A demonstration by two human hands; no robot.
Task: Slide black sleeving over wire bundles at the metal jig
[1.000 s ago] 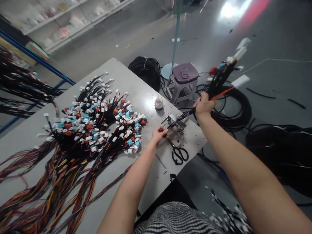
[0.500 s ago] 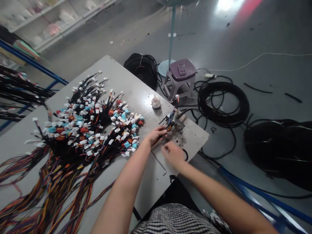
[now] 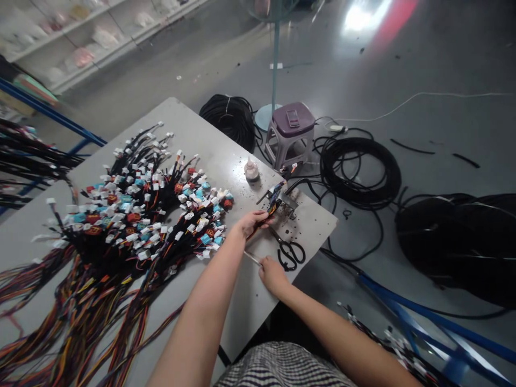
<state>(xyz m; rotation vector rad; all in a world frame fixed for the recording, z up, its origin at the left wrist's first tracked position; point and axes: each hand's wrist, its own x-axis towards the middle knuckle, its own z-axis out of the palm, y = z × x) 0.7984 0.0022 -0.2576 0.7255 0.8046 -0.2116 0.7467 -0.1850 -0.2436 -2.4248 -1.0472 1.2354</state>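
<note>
My left hand is closed round a wire harness, whose coloured wires run up beside a small metal fixture near the table's corner. Lower down, my right hand grips the end of a thin metal rod; the rod's bent end is hidden in the fingers. Black-handled scissors lie on the table just right of both hands, their blades pointing toward the harness. A small squeeze bottle stands beyond my left hand.
A big heap of harnesses with white, blue and red connectors covers the left of the table. Past the right edge are a purple-topped stool, a coil of black tubing and a larger black coil on the floor.
My right hand has moved down and left from beside the scissors and taken hold of the metal rod, which lay on the table. The scissors now show fully. My left hand keeps the harness.
</note>
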